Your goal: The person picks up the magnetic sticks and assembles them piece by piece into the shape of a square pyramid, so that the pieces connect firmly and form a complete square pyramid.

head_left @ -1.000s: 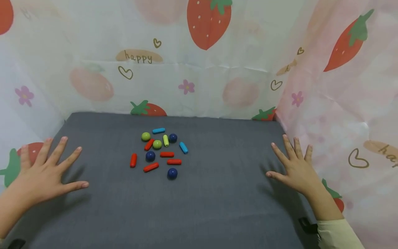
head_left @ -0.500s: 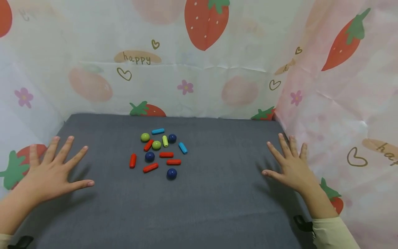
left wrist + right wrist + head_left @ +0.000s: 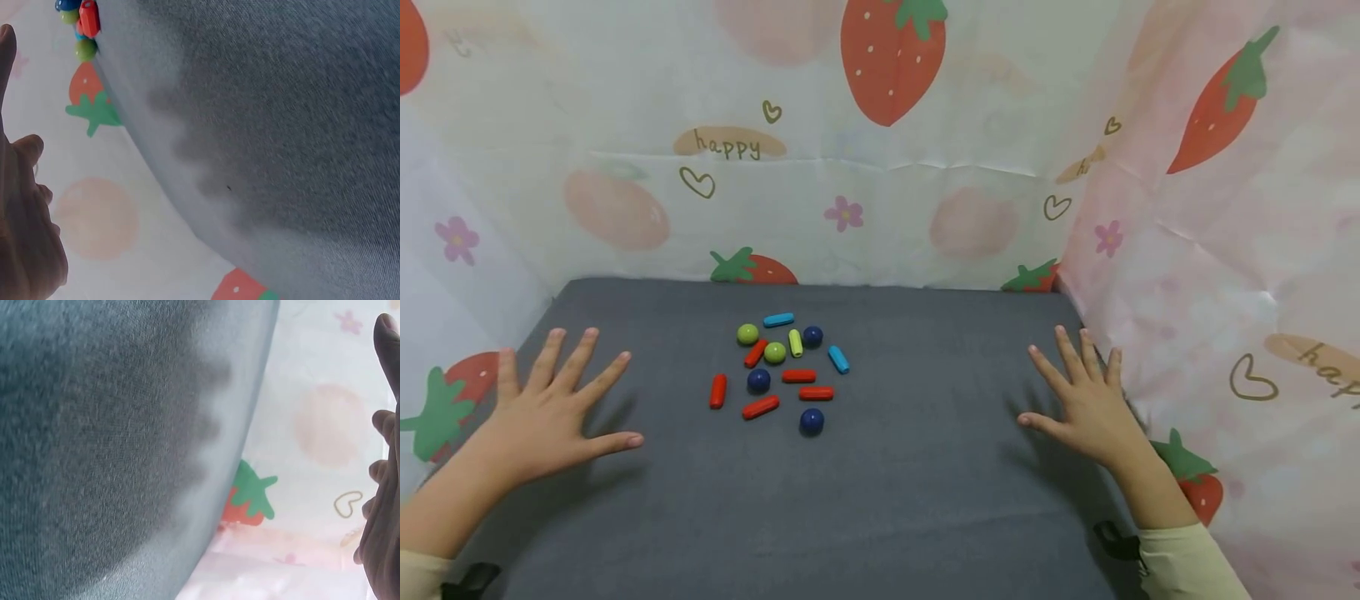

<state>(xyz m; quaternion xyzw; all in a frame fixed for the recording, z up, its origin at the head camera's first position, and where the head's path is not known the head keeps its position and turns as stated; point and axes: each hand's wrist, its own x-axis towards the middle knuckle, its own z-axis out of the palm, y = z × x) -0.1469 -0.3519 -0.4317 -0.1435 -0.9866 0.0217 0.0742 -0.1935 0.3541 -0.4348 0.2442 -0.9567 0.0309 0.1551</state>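
My left hand (image 3: pixel 553 421) is spread wide over the left side of the grey cloth, holding nothing. Over the right side, my right hand (image 3: pixel 1086 408) hovers with fingers apart and nothing in its grasp. Between them, left of the middle, lies a loose group of small beads. Dark blue round beads (image 3: pixel 812 422) and green round beads (image 3: pixel 747 334) mix with red rod-shaped beads (image 3: pixel 761 407), blue rods (image 3: pixel 838 359) and a yellow-green rod (image 3: pixel 795 342). Both wrist views show the hands raised, their shadows on the cloth.
A grey cloth (image 3: pixel 910 483) covers the table. Behind it hangs a white curtain (image 3: pixel 895 192) printed with strawberries, and a pinkish sheet (image 3: pixel 1210 275) closes off the right side. Black straps (image 3: pixel 1116 542) show at the wrists.
Both hands have drifted inward, the left to the right and the right to the left, fingers still spread. The beads keep their arrangement; the whole view shifts slightly.
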